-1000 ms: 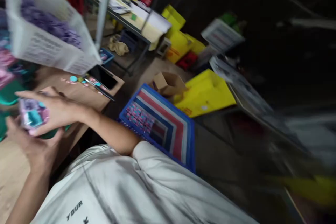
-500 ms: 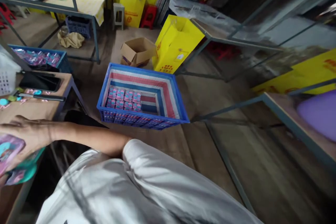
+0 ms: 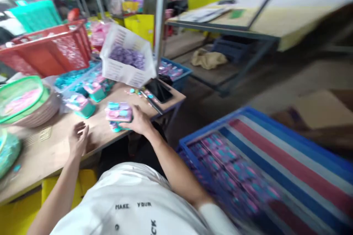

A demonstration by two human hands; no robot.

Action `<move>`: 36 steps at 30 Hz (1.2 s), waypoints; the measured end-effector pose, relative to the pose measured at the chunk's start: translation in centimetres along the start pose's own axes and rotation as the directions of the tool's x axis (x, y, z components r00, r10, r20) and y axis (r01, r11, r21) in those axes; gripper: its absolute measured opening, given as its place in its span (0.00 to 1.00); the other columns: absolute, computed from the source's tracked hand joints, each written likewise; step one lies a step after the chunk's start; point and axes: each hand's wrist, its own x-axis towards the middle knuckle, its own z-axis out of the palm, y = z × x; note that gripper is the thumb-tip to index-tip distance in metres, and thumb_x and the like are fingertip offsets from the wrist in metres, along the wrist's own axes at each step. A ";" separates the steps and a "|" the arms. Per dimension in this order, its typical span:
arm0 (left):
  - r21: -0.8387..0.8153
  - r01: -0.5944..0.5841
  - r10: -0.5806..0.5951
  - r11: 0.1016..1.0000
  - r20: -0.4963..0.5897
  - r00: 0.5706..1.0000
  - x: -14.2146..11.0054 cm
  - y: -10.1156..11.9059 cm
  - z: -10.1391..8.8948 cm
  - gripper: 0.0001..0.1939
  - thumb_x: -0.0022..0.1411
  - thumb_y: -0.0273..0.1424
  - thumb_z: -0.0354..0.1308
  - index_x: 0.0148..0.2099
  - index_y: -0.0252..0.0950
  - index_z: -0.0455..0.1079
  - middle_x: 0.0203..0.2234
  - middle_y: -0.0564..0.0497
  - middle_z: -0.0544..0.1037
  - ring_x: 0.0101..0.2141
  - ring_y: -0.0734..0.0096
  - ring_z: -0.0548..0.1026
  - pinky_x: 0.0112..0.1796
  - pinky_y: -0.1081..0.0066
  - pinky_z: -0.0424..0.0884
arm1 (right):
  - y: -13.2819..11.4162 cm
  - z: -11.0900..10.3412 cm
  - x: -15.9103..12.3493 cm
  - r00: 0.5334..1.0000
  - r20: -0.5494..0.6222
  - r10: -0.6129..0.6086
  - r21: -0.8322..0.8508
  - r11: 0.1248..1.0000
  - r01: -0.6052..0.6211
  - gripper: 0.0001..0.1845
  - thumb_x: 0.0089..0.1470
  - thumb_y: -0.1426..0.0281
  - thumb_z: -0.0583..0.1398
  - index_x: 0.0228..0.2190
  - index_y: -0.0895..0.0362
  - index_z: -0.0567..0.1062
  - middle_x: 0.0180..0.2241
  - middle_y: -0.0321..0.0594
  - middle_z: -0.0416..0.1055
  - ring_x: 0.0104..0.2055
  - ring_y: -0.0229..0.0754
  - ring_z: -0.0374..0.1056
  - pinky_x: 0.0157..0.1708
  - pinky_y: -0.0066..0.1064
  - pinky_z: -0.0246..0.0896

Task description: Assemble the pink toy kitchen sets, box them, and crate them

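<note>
My right hand (image 3: pixel 141 122) grips a small pink-and-teal plastic box (image 3: pixel 119 113) from its right side, above the front edge of the wooden table (image 3: pixel 62 126). Something teal shows just under the box; I cannot tell whether it is a separate piece. To the left, my left hand (image 3: pixel 78 139) is apart from the box, its fingers loosely bent and nothing in them. Two similar teal-and-pink boxes, a nearer one (image 3: pixel 80 106) and a farther one (image 3: pixel 95 91), stand behind the hands. Motion blur hides their details.
A tilted white basket (image 3: pixel 125 75) holds purple pieces. Beside it lie a phone (image 3: pixel 159 91) and a slim dark tool (image 3: pixel 152 103). Green-rimmed basket (image 3: pixel 41 93) and red crate (image 3: pixel 46 57) are at left. A blue crate (image 3: pixel 215 123) with several packed boxes stands at lower right.
The view swung right and then back left over the table. A second ago both hands were around a box; now only my right hand grips one, and my left hand is apart.
</note>
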 end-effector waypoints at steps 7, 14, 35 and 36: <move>0.164 0.017 0.044 0.986 -0.360 0.932 6.7 0.9 1.3 0.65 0.38 0.45 0.76 0.70 0.26 0.48 0.66 0.25 0.57 0.67 0.41 0.57 0.67 0.48 0.55 | 2.4 0.8 2.5 0.994 -0.098 -0.056 -0.001 0.998 0.057 0.51 0.41 0.61 0.74 0.63 0.59 0.62 0.58 0.59 0.70 0.62 0.63 0.67 0.58 0.53 0.66; 0.157 0.206 -0.108 0.966 -0.479 0.871 11.4 2.6 5.4 0.61 0.40 0.41 0.77 0.69 0.27 0.49 0.65 0.26 0.59 0.68 0.36 0.55 0.68 0.44 0.50 | 3.1 2.7 5.0 0.992 -0.104 -0.073 0.023 0.997 0.076 0.53 0.43 0.60 0.73 0.65 0.60 0.59 0.58 0.61 0.68 0.60 0.63 0.69 0.57 0.52 0.68; -0.065 -0.071 0.066 0.995 -0.076 0.995 7.8 -3.3 1.9 0.53 0.37 0.51 0.75 0.61 0.35 0.59 0.55 0.37 0.73 0.55 0.46 0.74 0.59 0.45 0.69 | 5.1 2.9 5.6 0.994 -0.080 -0.073 0.021 0.997 0.075 0.54 0.46 0.52 0.70 0.68 0.53 0.56 0.64 0.53 0.66 0.60 0.57 0.71 0.57 0.49 0.70; -0.072 -0.069 0.064 0.995 -0.073 0.995 7.9 -3.1 1.6 0.53 0.35 0.51 0.75 0.59 0.35 0.59 0.55 0.37 0.72 0.55 0.46 0.74 0.59 0.44 0.69 | 4.8 2.7 5.6 0.995 -0.083 -0.049 -0.001 0.999 0.049 0.54 0.46 0.52 0.71 0.67 0.53 0.56 0.64 0.52 0.66 0.60 0.57 0.70 0.57 0.49 0.70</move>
